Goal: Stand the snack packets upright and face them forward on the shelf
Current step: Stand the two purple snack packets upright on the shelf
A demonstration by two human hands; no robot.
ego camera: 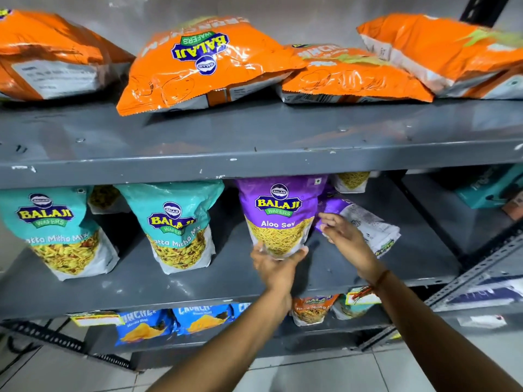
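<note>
A purple Aloo Sev packet [278, 213] stands upright, label forward, on the middle grey shelf [198, 284]. My left hand [273, 267] cups its bottom edge from below. To its right a second purple packet [365, 222] lies tilted with its white back showing; my right hand [343, 237] touches its left edge, fingers apart. Two teal Khatta Mitha Mix packets [56, 230] [178, 227] stand upright further left. On the top shelf several orange wafer packets [206, 63] lie flat.
More packets stand behind the front row [351, 181]. The lower shelf holds blue Crunchex packets [147, 326] and an orange packet [311, 308]. A teal box [486, 188] sits at the far right. Perforated metal uprights [475, 267] frame the rack; tiled floor lies below.
</note>
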